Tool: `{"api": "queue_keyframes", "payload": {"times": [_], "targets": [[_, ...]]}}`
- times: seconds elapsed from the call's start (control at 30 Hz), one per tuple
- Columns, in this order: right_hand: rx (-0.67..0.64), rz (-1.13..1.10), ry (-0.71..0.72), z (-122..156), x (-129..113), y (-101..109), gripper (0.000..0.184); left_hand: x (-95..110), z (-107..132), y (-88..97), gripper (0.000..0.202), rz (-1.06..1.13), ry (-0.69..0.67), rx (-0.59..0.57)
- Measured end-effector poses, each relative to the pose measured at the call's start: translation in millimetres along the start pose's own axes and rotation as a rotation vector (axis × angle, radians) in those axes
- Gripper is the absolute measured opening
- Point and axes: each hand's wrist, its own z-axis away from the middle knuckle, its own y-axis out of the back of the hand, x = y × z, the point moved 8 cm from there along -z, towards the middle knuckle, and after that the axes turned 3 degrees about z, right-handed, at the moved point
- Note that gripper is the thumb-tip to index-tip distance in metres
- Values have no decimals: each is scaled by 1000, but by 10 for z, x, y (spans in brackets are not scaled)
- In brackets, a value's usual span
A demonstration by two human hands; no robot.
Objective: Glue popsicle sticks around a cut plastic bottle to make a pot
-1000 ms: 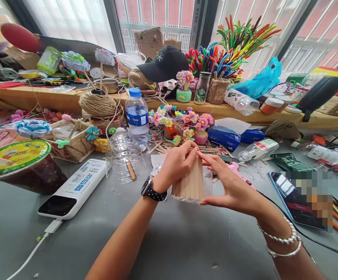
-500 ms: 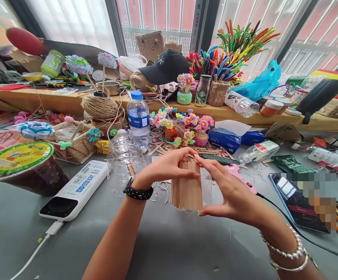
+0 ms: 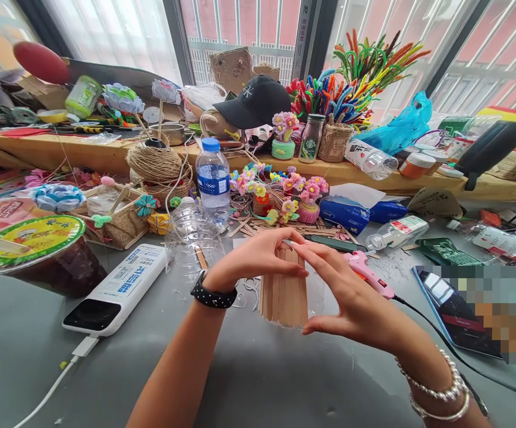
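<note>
Between my hands is a clear plastic container (image 3: pixel 315 300) whose near side is covered by a row of flat wooden craft sticks (image 3: pixel 285 300). My left hand (image 3: pixel 258 258) curves over its upper end, the thumb pressed across the sticks and the fingers behind the top. On the other side my right hand (image 3: pixel 351 291) grips it, fingertips at the top edge near the left fingers and thumb at the lower right corner. Just beyond the right hand lies a pink glue gun (image 3: pixel 371 274) with a black cord. The container's far side is hidden.
A large clear bottle piece (image 3: pixel 193 238) and a water bottle (image 3: pixel 213 184) stand left of my hands. Further left are a white power bank (image 3: pixel 118 288) and a drink cup (image 3: pixel 62 273). Loose craft sticks (image 3: pixel 244 227) lie behind; a phone (image 3: pixel 458 315) rests at right.
The stick-covered container has turned slightly in my hands. Both hands keep their hold, and the whole view has shifted a little.
</note>
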Motion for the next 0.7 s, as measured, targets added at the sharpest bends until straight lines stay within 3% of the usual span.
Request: {"api": "queue_keyframes", "payload": {"times": [0.3, 0.7], "targets": [[19, -2, 7, -9, 26, -5, 93, -92, 16, 23, 38, 50, 78, -7], [50, 56, 5, -29, -3, -9, 90, -35, 19, 31, 38, -7, 53, 20]]}}
